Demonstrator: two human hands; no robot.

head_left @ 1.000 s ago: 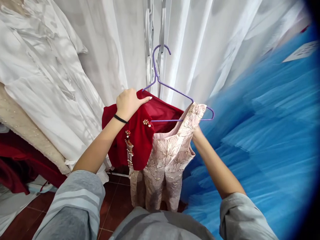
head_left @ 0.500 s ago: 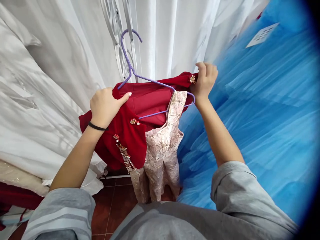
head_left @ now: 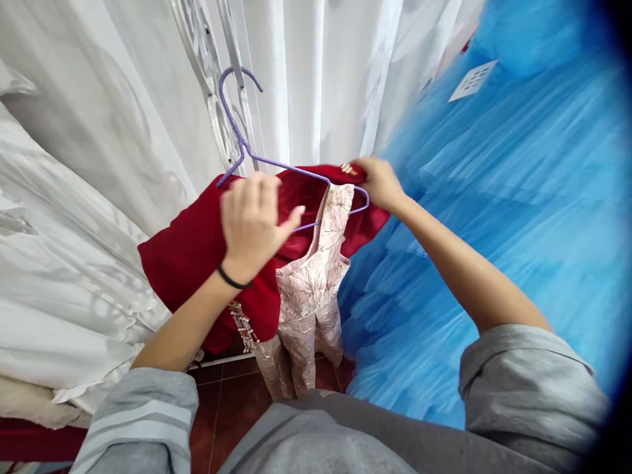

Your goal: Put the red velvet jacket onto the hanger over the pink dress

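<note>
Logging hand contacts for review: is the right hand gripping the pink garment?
No, the right hand grips the edge of the red garment beside a beaded ornament.

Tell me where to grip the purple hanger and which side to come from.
I'd pinch the purple hanger at its neck, just under the hook, from the person's near side. That thin stem shows bare above the cloth, while the red garment and pink garment cover parts lower down, and the left hand blocks some of the lower frame.
</note>
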